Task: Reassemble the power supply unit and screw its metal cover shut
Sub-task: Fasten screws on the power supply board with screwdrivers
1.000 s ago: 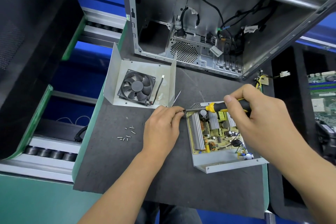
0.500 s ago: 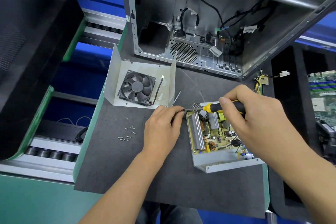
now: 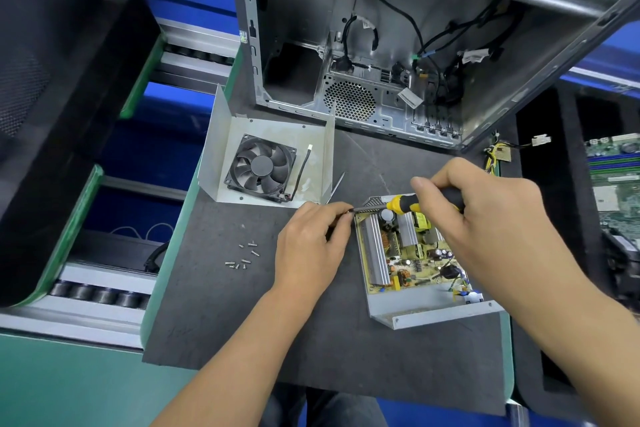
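On the grey mat [image 3: 214, 305], in the head view: open power supply tray [image 3: 426, 314] just below the computer case [image 3: 381, 45], circuit board [image 3: 408, 253] bare. Right hand [image 3: 478, 218] wrapped around the screwdriver [image 3: 408, 202]; left hand [image 3: 311, 246] pinching at its tip, presumably on a screw, too small to confirm. Left of the tray, loose screws [image 3: 244, 255]; beyond them the metal cover [image 3: 263, 163] with its fan, apart. Probably light, stiff sheet metal with sharp edges; best gripped by the side walls, clear of the fragile board.
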Available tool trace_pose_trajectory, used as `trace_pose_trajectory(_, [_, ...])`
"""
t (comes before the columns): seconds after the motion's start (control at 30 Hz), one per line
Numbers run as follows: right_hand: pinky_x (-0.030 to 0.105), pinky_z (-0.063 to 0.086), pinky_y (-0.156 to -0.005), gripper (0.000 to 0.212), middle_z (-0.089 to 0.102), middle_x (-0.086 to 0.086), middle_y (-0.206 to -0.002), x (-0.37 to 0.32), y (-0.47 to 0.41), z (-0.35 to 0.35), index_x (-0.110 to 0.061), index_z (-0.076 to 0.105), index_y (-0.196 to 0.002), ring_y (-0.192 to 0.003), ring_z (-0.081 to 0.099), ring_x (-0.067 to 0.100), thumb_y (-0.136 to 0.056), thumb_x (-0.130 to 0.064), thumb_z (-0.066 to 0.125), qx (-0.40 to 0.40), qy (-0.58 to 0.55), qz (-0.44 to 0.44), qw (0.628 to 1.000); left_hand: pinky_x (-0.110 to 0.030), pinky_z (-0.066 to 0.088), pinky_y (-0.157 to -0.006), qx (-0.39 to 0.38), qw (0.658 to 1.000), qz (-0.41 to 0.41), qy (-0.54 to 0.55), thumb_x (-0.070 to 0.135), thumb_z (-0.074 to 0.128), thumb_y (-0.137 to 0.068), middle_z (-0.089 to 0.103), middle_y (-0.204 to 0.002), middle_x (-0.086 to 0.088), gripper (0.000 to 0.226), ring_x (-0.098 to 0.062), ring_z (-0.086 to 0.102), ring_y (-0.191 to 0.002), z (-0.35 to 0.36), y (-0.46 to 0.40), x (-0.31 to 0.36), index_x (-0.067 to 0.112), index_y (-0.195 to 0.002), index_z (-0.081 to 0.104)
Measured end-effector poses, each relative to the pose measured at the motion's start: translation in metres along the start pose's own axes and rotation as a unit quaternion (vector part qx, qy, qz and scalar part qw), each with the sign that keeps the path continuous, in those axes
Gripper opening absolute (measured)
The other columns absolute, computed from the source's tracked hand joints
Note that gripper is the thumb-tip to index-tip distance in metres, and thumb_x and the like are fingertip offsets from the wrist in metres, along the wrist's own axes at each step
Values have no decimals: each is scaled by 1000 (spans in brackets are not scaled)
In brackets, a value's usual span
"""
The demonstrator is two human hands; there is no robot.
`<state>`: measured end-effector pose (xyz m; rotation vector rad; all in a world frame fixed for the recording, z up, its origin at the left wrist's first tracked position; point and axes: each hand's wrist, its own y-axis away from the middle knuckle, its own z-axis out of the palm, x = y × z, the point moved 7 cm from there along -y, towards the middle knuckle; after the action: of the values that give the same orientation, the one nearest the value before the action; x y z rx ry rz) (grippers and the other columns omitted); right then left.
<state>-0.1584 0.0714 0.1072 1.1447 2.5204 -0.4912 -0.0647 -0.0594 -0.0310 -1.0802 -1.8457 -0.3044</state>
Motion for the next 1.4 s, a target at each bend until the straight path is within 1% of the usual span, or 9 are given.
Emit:
trace_pose_trajectory(0.23, [34, 36, -52, 35, 33, -12, -40, 3, -3, 0, -15, 61, -72, -37, 37, 16, -94, -42, 62, 13, -4, 1, 1000, -34, 54, -71, 1, 998, 66, -17, 8, 72, -88, 74, -90, 5, 10, -16, 63, -78, 1, 2, 4, 11, -96, 76])
trace_pose_trajectory(0.37, [36, 50, -61, 32, 60, 0, -55, 21, -5, 10, -29, 52, -80, -58, 58, 13, -85, -60, 56, -73, -42, 127, 988, -36, 54, -72, -15, 997, 67, -31, 8, 72, -89, 73, -89, 6, 8, -17, 64, -78, 3, 1, 0, 12, -95, 76])
trace_pose_trajectory(0.43, [31, 50, -64, 30, 66, -3, -66, 25, -7, 13, -32, 48, -85, -70, 61, 11, -82, -59, 60, -105, -48, 149, 982, -37, 53, -72, -24, 998, 48, -19, 9, 72, -89, 72, -87, 6, 8, -17, 63, -78, 2, -1, -2, 13, -95, 76])
trace_pose_trajectory(0.6, [40, 55, -72, 29, 72, -2, -78, 19, -12, 12, -33, 45, -89, -73, 69, 17, -80, -34, 72, -106, -122, 144, 976, -36, 53, -72, -61, 997, 34, -20, 12, 75, -87, 71, -83, 6, 8, -15, 61, -78, 2, -4, 1, 15, -94, 77])
trace_pose_trajectory(0.77, [47, 58, -78, 32, 72, -8, -80, 16, -13, 12, -23, 50, -93, -71, 73, 9, -80, -22, 79, -68, -221, 143, 962, -39, 54, -74, -115, 991, 50, -35, 14, 78, -84, 71, -85, 2, 11, -21, 63, -82, 6, -8, 12, 14, -96, 76])
trace_pose_trajectory(0.97, [33, 56, -69, 31, 70, -8, -82, 14, -8, 14, -29, 47, -94, -70, 72, 7, -83, -26, 76, -52, -193, 96, 975, -41, 52, -70, -121, 991, -2, -50, 13, 76, -85, 67, -83, -7, 11, -29, 62, -78, 9, -15, 19, 12, -95, 77])
trace_pose_trajectory(1.13, [22, 49, -65, 30, 66, -15, -80, 8, -7, 16, -28, 47, -94, -68, 66, 4, -84, -28, 75, -49, -151, 55, 986, -42, 49, -73, -121, 989, -37, -81, 20, 67, -92, 70, -92, -7, 14, -30, 63, -87, 12, -14, 19, 16, -103, 75])
trace_pose_trajectory(1.27, [25, 47, -65, 29, 63, -14, -80, 2, -6, 22, -30, 45, -94, -69, 64, 7, -85, -31, 72, -58, -132, 36, 989, -42, 50, -70, -121, 986, -44, -106, 23, 66, -93, 70, -93, -4, 15, -30, 63, -89, 13, -13, 18, 18, -104, 75])
trace_pose_trajectory(1.4, [40, 54, -67, 27, 64, -11, -74, -1, -5, 28, -33, 43, -95, -71, 65, 11, -84, -39, 66, -73, -108, 29, 991, -43, 50, -70, -120, 987, -44, -93, 16, 68, -91, 69, -91, -8, 13, -32, 63, -86, 14, -11, 17, 13, -101, 75])
